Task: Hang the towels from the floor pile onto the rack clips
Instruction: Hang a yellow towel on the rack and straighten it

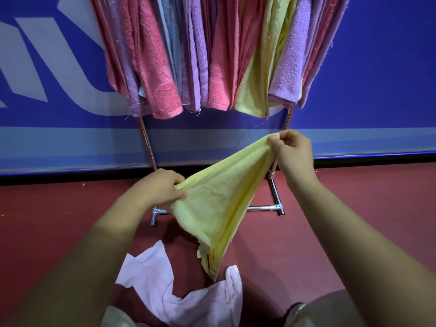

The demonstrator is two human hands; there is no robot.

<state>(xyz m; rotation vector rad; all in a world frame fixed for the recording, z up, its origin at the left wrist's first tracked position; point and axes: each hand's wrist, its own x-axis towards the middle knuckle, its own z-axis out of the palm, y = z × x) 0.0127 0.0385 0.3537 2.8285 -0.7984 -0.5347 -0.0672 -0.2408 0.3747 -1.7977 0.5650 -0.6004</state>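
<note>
A yellow towel [219, 197] is being held stretched across the centre of the frame. Its lower corner is being pinched between the curled fingers and thumb of the left hand [162, 187] at centre left. Its higher corner is being gripped by the tightly curled fingers of the right hand [292, 154] at centre right. The free end is dangling just above a pale pink towel [165, 291] lying on the red floor [330, 220] at bottom centre. Hanging towels [165, 67] are crowding the rack [147, 140] along the top.

Fuzzy terry-cloth yellow towel [219, 204], shiny chromed-metal rack [274, 207], matt red floor [330, 220].
</note>
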